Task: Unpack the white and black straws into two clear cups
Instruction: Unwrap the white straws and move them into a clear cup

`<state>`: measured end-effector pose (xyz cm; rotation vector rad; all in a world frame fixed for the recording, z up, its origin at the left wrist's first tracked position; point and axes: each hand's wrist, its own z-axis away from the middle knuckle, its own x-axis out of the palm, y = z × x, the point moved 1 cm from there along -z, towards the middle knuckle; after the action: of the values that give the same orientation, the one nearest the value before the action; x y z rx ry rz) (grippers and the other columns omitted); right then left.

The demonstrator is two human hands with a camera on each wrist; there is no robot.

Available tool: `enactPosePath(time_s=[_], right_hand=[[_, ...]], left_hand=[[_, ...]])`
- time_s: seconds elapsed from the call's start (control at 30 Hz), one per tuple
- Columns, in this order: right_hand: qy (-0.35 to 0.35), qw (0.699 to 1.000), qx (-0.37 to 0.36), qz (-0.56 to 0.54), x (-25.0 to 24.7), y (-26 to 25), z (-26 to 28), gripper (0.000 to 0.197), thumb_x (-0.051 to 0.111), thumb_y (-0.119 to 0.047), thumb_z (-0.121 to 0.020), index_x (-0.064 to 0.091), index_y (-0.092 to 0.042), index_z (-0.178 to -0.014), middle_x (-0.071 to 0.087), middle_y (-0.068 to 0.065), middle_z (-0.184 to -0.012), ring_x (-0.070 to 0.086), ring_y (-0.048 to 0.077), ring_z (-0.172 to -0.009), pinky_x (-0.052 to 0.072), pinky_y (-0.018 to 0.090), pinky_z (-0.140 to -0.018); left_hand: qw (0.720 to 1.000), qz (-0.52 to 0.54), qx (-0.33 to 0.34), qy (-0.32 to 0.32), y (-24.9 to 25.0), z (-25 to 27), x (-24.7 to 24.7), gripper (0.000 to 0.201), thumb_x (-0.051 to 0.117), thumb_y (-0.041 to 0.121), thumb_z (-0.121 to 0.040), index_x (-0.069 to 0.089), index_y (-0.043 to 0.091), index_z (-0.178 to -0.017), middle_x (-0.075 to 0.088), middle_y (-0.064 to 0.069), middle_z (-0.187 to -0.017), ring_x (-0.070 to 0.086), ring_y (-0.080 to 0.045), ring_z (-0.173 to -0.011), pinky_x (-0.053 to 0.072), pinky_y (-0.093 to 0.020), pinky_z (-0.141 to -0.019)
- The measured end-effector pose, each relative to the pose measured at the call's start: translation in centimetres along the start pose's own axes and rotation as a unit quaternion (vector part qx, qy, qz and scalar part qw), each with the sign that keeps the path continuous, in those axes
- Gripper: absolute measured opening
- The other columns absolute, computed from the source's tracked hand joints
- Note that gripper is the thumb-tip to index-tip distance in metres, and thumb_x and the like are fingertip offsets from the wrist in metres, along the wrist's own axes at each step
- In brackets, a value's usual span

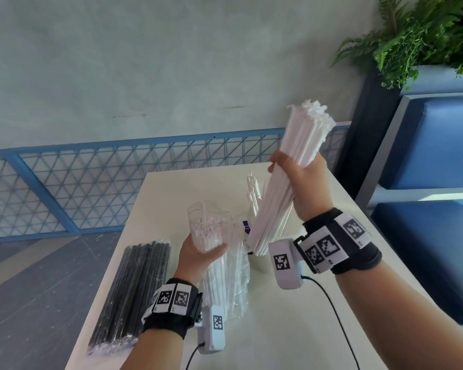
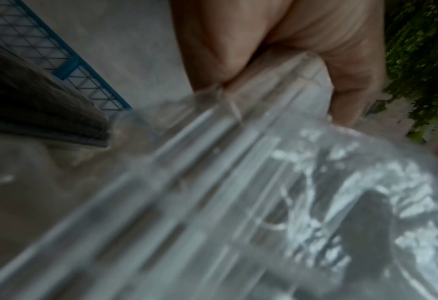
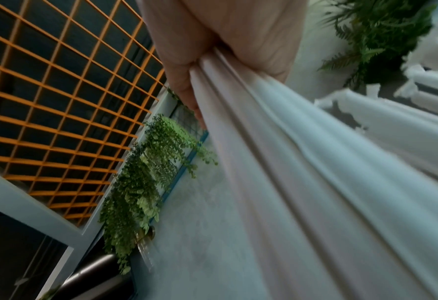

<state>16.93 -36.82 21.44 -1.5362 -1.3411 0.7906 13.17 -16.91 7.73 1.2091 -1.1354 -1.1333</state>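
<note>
In the head view my right hand [image 1: 302, 182] grips a thick bundle of white straws [image 1: 300, 145], lifted off the table and tilted up to the right. The right wrist view shows my right hand [image 3: 225, 40] curled round that white straw bundle [image 3: 315, 182]. My left hand [image 1: 203, 252] holds the open end of a clear plastic bag [image 1: 219, 279] with more white straws inside. Close up, the left hand [image 2: 289, 50] pinches the crinkled bag [image 2: 238, 182]. A sealed pack of black straws [image 1: 137, 289] lies on the table's left side. A few white straws [image 1: 252, 190] stand upright behind the bundle; what holds them is hidden.
The cream table [image 1: 278, 329] is narrow, with its left edge beside the black pack. A blue mesh railing [image 1: 91, 182] runs behind it. Blue padded seats [image 1: 439, 156] and a fern [image 1: 425, 36] stand at the right. Wrist camera cables trail over the table's front.
</note>
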Motion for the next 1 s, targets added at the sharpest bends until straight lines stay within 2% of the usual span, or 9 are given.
enactPosePath(time_s=[0.2, 0.3, 0.37, 0.47, 0.57, 0.73, 0.87, 0.93, 1.0], right_hand=[[0.065, 0.995, -0.051, 0.047, -1.5, -0.4, -1.3, 0.037, 0.066, -0.021, -0.081, 0.053, 0.004, -0.106, 0.063, -0.006, -0.065, 0.063, 0.011, -0.064, 0.054, 0.034, -0.065], [0.069, 0.992, -0.045, 0.091, -1.4, 1.0, -0.9, 0.029, 0.065, -0.018, -0.083, 0.053, -0.005, -0.105, 0.064, 0.001, -0.079, 0.063, 0.009, -0.072, 0.051, 0.030, -0.067], [0.055, 0.991, -0.012, 0.117, -1.2, 2.5, -0.4, 0.033, 0.067, -0.021, -0.082, 0.053, -0.009, -0.109, 0.062, 0.003, -0.089, 0.062, 0.018, -0.083, 0.053, 0.036, -0.073], [0.044, 0.991, 0.039, 0.124, -1.3, 4.6, 0.3, 0.051, 0.073, -0.019, -0.077, 0.048, -0.013, -0.120, 0.059, -0.002, -0.102, 0.058, 0.020, -0.097, 0.051, 0.045, -0.089], [0.047, 0.993, 0.003, 0.108, -1.4, 5.1, 0.3, 0.056, 0.071, -0.008, -0.077, 0.043, -0.020, -0.124, 0.049, -0.021, -0.108, 0.051, 0.006, -0.103, 0.044, 0.032, -0.097], [0.000, 0.988, 0.004, 0.156, -0.9, 6.0, 0.4, 0.043, 0.061, -0.009, -0.087, 0.042, -0.011, -0.126, 0.049, -0.019, -0.087, 0.055, -0.008, -0.074, 0.049, 0.016, -0.074], [0.025, 0.955, -0.062, 0.290, -1.5, 6.7, 0.7, 0.057, 0.070, -0.028, -0.078, 0.044, -0.016, -0.127, 0.054, 0.001, -0.118, 0.050, 0.022, -0.109, 0.036, 0.034, -0.100], [0.070, 0.923, -0.094, 0.368, -2.1, 7.5, 1.0, 0.084, 0.073, -0.051, -0.064, 0.036, -0.023, -0.134, 0.036, 0.008, -0.140, 0.030, 0.028, -0.132, 0.020, 0.037, -0.108], [0.082, 0.940, -0.034, 0.330, -2.6, 8.1, 1.4, 0.109, 0.076, -0.056, -0.056, 0.016, -0.028, -0.143, 0.012, 0.011, -0.152, 0.009, 0.028, -0.142, 0.011, 0.045, -0.114]], left_hand=[[1.000, 0.011, 0.000, -0.011, -0.3, -0.6, 0.4, 0.049, 0.081, 0.009, -0.066, 0.061, 0.024, -0.107, 0.069, -0.001, -0.109, 0.064, -0.014, -0.105, 0.047, -0.040, -0.097], [1.000, -0.002, 0.000, -0.025, 0.0, -0.8, 0.8, 0.052, 0.084, 0.019, -0.063, 0.060, 0.026, -0.108, 0.068, -0.001, -0.111, 0.063, -0.015, -0.107, 0.046, -0.041, -0.099], [1.000, -0.016, -0.009, -0.022, 0.0, -0.9, 0.9, 0.063, 0.086, 0.032, -0.053, 0.060, 0.024, -0.110, 0.068, -0.003, -0.112, 0.063, -0.019, -0.108, 0.046, -0.044, -0.100], [0.999, -0.028, -0.022, -0.011, -0.1, -1.2, 0.8, 0.062, 0.087, 0.024, -0.056, 0.060, 0.016, -0.112, 0.069, -0.007, -0.110, 0.064, -0.024, -0.106, 0.046, -0.049, -0.099], [0.999, -0.036, -0.020, -0.011, -0.2, -1.3, 0.6, 0.049, 0.082, 0.012, -0.066, 0.061, 0.011, -0.110, 0.069, -0.008, -0.106, 0.065, -0.024, -0.102, 0.048, -0.048, -0.097], [0.999, -0.037, -0.004, -0.008, 0.1, -1.2, 0.7, 0.030, 0.077, 0.000, -0.069, 0.065, 0.015, -0.093, 0.071, -0.001, -0.090, 0.068, -0.014, -0.087, 0.053, -0.038, -0.087], [0.999, -0.031, 0.001, -0.012, 0.1, -1.2, 0.7, 0.031, 0.077, 0.000, -0.069, 0.066, 0.015, -0.094, 0.072, -0.002, -0.092, 0.069, -0.016, -0.089, 0.053, -0.038, -0.088], [1.000, -0.023, 0.001, -0.008, 0.0, -1.4, 0.5, 0.037, 0.081, 0.004, -0.066, 0.065, 0.008, -0.099, 0.071, -0.007, -0.095, 0.068, -0.023, -0.094, 0.052, -0.042, -0.091], [1.000, -0.019, 0.003, -0.008, -0.1, -1.5, 0.4, 0.053, 0.086, 0.016, -0.056, 0.064, 0.005, -0.103, 0.071, -0.009, -0.098, 0.067, -0.026, -0.096, 0.051, -0.045, -0.092]])
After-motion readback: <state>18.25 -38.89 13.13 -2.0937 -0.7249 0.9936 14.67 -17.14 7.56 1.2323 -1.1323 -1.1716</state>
